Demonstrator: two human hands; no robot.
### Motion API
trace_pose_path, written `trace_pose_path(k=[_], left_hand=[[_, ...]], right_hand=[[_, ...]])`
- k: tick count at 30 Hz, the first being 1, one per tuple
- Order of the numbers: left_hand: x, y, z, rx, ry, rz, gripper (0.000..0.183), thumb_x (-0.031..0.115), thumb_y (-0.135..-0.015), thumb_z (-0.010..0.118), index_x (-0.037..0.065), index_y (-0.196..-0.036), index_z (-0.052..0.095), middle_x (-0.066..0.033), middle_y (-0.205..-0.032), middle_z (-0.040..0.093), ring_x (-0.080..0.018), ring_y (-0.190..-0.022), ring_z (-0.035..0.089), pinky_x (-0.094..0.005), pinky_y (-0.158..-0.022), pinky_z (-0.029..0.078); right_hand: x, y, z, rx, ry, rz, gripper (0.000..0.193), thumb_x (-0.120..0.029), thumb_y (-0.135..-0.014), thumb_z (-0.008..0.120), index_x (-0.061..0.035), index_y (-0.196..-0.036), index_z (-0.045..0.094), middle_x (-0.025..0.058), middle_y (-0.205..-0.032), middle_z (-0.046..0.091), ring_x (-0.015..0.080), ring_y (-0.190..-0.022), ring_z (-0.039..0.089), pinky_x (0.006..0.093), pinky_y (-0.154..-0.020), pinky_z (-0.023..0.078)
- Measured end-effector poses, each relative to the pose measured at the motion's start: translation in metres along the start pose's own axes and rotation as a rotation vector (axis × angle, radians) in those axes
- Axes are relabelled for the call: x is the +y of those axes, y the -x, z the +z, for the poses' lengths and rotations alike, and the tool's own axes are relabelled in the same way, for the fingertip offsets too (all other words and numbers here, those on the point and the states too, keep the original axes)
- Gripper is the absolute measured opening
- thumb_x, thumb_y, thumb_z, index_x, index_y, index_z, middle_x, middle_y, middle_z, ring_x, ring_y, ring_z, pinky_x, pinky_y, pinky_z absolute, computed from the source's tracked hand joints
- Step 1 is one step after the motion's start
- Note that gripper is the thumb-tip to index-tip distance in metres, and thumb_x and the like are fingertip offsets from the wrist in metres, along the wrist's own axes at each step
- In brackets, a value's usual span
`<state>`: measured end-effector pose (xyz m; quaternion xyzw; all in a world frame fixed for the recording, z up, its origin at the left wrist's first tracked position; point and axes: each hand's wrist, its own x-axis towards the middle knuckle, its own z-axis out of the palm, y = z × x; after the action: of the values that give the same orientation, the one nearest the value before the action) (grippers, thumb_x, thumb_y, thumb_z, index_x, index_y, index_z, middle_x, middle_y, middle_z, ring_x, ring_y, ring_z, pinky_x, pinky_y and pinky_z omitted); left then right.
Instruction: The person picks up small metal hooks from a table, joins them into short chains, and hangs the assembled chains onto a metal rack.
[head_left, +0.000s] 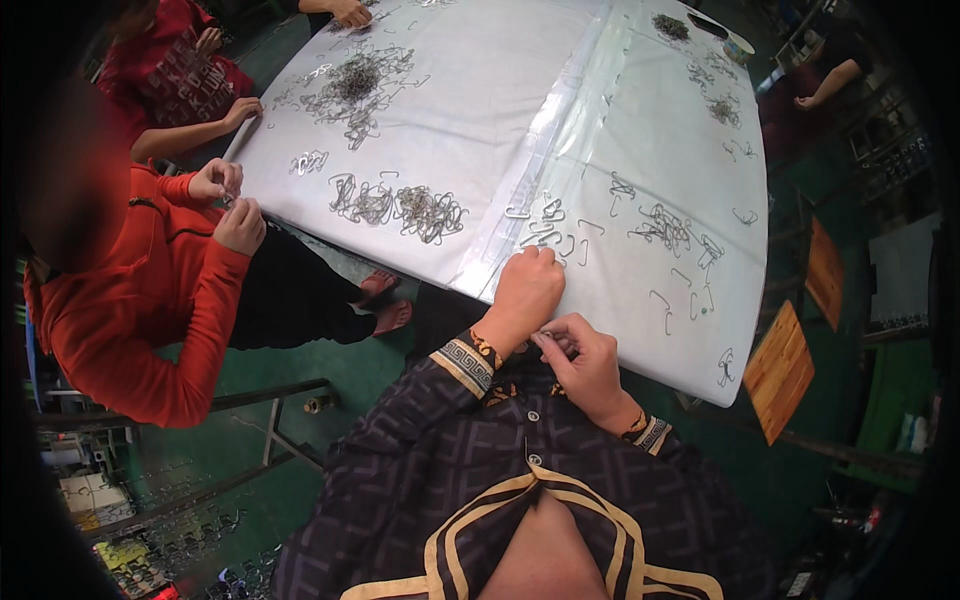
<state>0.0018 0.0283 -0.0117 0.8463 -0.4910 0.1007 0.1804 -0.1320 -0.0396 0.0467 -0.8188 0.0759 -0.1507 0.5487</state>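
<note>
Wire hooks (430, 212) across a pale surface (480, 100)

The person's left hand (531, 290) is at a loose cluster (543, 231) of hooks; the right hand (588, 366), just beside, has its fingers (569, 326) pinched together. A co-worker (150, 300) in red stands to the left.

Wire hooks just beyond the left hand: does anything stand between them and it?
Nothing visible does: the left hand is over the edge of the white tabletop, close beside the wire hooks. Contact cannot be judged.

The wearer has one left hand (531, 287) and one right hand (588, 368) at one white table (480, 90), with at least four other people (185, 275) visible, two wooden boards (781, 370), one tub (738, 49), and wire hooks (357, 77) too many to count.
</note>
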Motion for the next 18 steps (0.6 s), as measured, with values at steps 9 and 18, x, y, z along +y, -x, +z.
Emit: trace_pose_path(k=[9,18], left_hand=[[-0.015,0.005,-0.028,0.064,0.433,-0.225,0.007,0.007,-0.078,0.065,0.001,-0.081,0.064,-0.0092,-0.077,0.064,-0.0198,-0.070,0.063,-0.0321,-0.060,0.049],[-0.003,0.052,-0.096,-0.038,1.234,-0.352,0.009,0.004,-0.085,0.065,0.000,-0.092,0.061,-0.0006,-0.076,0.059,-0.0055,-0.063,0.051,-0.0222,-0.057,0.040]], right_hand=[[0.005,-0.003,0.002,0.045,-0.061,0.090,0.009,-0.002,-0.084,0.071,0.0026,-0.088,0.065,0.0077,-0.069,0.068,0.0100,-0.060,0.067,0.0232,-0.055,0.051],[0.009,-0.008,0.009,0.058,-0.135,0.136,0.009,-0.001,-0.082,0.070,0.0032,-0.090,0.066,0.0093,-0.072,0.070,0.0108,-0.063,0.068,0.0232,-0.057,0.053]])
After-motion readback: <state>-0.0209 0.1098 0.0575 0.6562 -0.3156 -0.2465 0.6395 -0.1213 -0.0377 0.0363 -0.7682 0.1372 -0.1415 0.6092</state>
